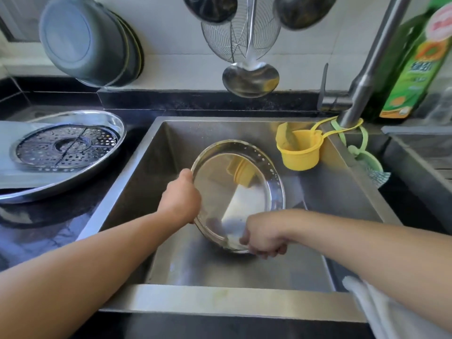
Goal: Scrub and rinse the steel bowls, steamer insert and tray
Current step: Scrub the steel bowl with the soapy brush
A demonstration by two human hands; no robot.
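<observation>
Holding the steel tray tilted over the sink, my left hand gripping its far-left rim, my right hand pinching the near rim. No water is visibly running. Steamer insert sits well left of my left hand, on another tray. Risk: wet rim slips from the right pinch, tray bangs into the basin.

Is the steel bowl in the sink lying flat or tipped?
Tipped: both hands, left hand and right hand, hold the steel bowl by its rim, inside facing the camera.
</observation>
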